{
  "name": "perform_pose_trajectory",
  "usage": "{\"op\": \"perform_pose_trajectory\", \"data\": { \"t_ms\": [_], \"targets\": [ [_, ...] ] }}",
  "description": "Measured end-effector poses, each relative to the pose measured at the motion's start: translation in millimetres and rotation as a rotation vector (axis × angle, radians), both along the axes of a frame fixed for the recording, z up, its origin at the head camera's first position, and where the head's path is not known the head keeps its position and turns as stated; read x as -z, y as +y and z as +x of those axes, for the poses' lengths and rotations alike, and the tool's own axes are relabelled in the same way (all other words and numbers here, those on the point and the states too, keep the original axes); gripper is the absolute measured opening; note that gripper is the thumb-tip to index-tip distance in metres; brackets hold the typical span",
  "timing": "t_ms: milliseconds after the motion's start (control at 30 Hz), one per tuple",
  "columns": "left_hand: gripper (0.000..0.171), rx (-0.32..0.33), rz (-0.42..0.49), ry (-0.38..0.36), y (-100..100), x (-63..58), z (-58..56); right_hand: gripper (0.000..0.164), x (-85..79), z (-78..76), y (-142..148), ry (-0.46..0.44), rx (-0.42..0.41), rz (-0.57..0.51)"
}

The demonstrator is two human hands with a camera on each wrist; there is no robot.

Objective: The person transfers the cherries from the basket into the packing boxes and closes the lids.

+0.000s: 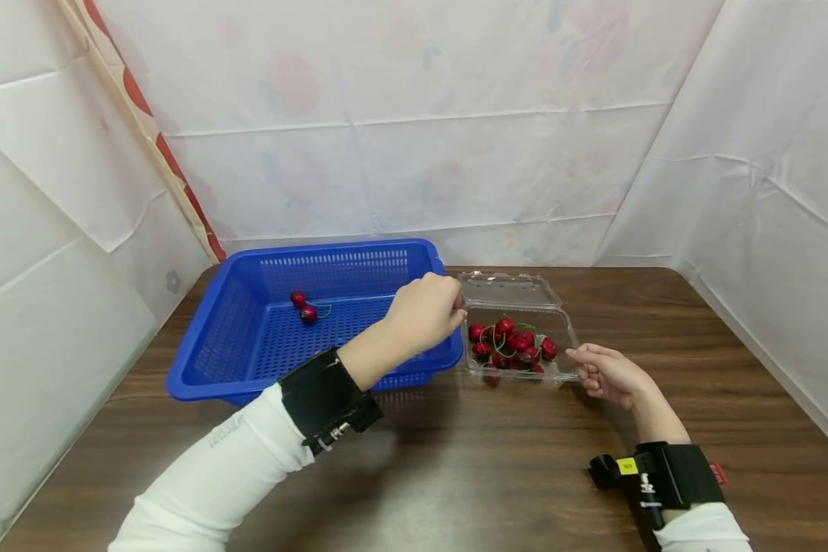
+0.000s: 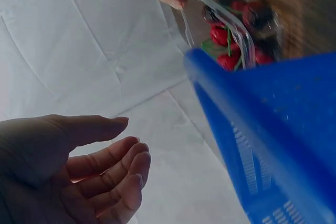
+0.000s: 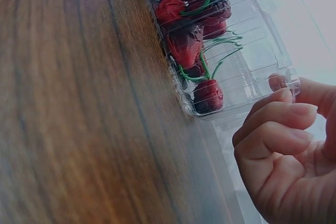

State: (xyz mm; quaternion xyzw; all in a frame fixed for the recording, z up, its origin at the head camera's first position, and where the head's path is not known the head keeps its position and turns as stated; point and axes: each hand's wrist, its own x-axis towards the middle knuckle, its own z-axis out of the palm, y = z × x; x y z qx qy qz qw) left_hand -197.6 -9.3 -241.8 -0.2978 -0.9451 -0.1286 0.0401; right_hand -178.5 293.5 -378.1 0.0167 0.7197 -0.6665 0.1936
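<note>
A clear plastic clamshell box (image 1: 567, 328) stands right of the basket, its lid (image 1: 507, 290) folded back behind it. Several dark red cherries (image 1: 522, 342) with green stems lie inside. My right hand (image 1: 610, 374) pinches the box's right rim between thumb and fingertips, as the right wrist view confirms, with the cherries (image 3: 209, 96) low in the box. Over the right rim of a blue plastic basket (image 1: 244, 307) my left hand (image 1: 424, 313) hovers close to the box's left side. Seen from the left wrist, its fingers (image 2: 123, 166) are loosely bent with nothing between them.
Two cherries (image 1: 308, 313) lie on the basket's slotted floor, toward the back left. Both containers stand on a dark wooden table (image 1: 476, 468). White sheeting (image 1: 386, 138) encloses the back and sides, close behind the basket.
</note>
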Motion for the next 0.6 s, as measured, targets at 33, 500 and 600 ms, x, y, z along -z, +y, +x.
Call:
{"op": "perform_pose_trajectory", "data": {
  "t_ms": [33,500,600],
  "targets": [
    [0.011,-0.008,-0.010,0.003,-1,-1.8,-1.0,0.024,0.0,0.0,0,0.002,0.000,0.003],
    [0.039,-0.035,-0.095,-0.021,-29,-11.6,-24.2,0.023,-0.6,2.9,1,0.005,-0.017,-0.003],
    [0.030,-0.013,-0.116,-0.035,-37,-11.0,-31.7,0.023,0.9,2.7,1,0.004,-0.016,-0.004]
  ]
}}
